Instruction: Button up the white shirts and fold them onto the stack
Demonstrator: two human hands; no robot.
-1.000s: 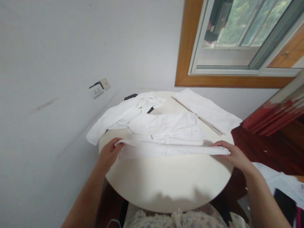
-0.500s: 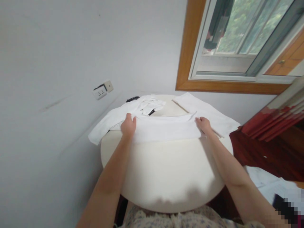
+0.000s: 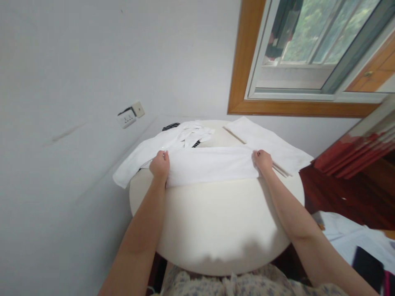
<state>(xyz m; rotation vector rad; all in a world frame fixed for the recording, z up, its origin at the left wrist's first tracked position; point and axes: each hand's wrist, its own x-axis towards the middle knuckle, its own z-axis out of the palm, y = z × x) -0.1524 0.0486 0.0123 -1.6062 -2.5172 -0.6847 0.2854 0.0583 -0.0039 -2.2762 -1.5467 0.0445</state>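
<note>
A white cloth (image 3: 211,166), folded into a long band, is stretched between my two hands over the round cream table (image 3: 222,226). My left hand (image 3: 159,164) is closed on its left end, fingers curled round the edge. At the right end, my right hand (image 3: 262,161) pinches the upper corner. Behind my left hand lies a crumpled white garment (image 3: 145,150), which hangs past the table's left edge. Beyond my right hand rests a flat stack of white cloth (image 3: 265,142), reaching over the right rim.
A black striped fabric (image 3: 170,126) pokes out at the back left. The wall with a socket (image 3: 126,118) runs close on the left. A wood-framed window (image 3: 234,82) and a red-white curtain (image 3: 342,150) are at right. White papers or cloth (image 3: 345,236) and a dark object (image 3: 368,265) lie lower right.
My left hand has moved slightly left, and the cloth between my hands now looks smoother and straighter along its top edge. My right hand has hardly moved.
</note>
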